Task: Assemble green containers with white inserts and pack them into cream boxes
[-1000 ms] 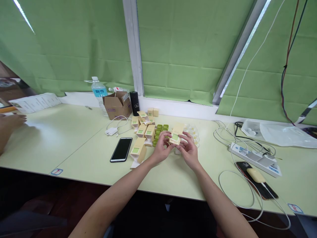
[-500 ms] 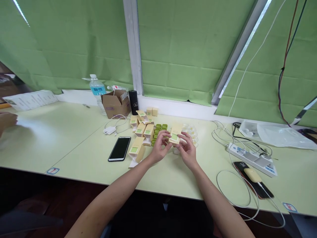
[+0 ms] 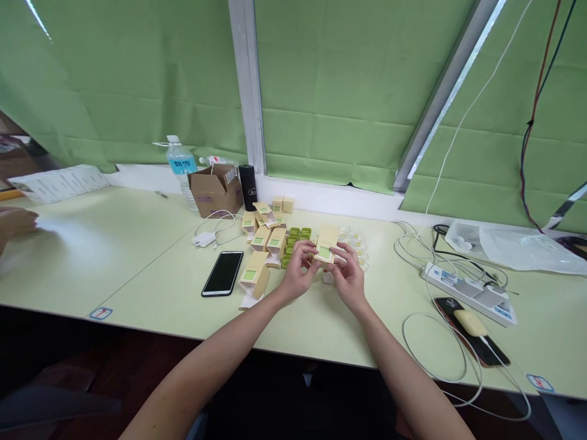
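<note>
A beige paper carton [image 3: 326,238] with a green label panel sits between the two hands, straight out at twelve o'clock from the person's body, over the counter [image 3: 307,327]. Its long axis runs roughly from six to twelve, the far end leaning a touch toward one, with the label panel at the near end. The left hand [image 3: 298,275] pinches its nine o'clock edge and the right hand [image 3: 351,278] its three o'clock edge; both sets of fingers are closed on the card, thumbs at the near end, so neither hand is clearly nearer. Just past the left fingers, toward ten, sit green tubs [image 3: 292,239]; past the right, toward one, clear plastic cups [image 3: 355,237]. More cartons [image 3: 276,241] cluster toward nine and ten. Whatever the held carton contains is hidden.
</note>
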### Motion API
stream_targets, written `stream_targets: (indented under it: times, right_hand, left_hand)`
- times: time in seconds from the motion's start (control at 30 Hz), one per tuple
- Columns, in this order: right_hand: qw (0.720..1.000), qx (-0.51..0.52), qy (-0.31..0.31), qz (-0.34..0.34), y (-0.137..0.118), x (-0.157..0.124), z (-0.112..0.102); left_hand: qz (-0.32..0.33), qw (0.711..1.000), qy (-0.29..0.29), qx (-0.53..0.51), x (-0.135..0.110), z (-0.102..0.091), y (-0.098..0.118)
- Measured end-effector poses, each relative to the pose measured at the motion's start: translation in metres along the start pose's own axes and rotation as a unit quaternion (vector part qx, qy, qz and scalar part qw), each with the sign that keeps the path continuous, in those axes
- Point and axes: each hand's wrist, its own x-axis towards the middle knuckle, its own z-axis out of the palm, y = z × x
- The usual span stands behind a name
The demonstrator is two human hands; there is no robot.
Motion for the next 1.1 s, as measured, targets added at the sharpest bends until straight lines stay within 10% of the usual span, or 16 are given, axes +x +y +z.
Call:
stream_targets:
  times: [0.5, 0.93, 1.1]
  right_hand:
    - [0.998, -0.063, -0.016, -0.008, -0.003, 0.001, -0.002]
    - [0.932, -0.289, -0.029, -0.219, 0.008, -0.005, 0.001]
    - [0.950, -0.253, 0.083, -0.163, -0.002, 0.005, -0.011]
  left_hand:
    - [0.019, 0.998, -0.031, 0.042, 0.002, -0.008, 0.001]
    - [-0.081, 0.989, -0.023, 0.121, 0.006, -0.014, 0.002]
    - [-0.093, 0.984, -0.061, 0.138, 0.029, -0.048, 0.018]
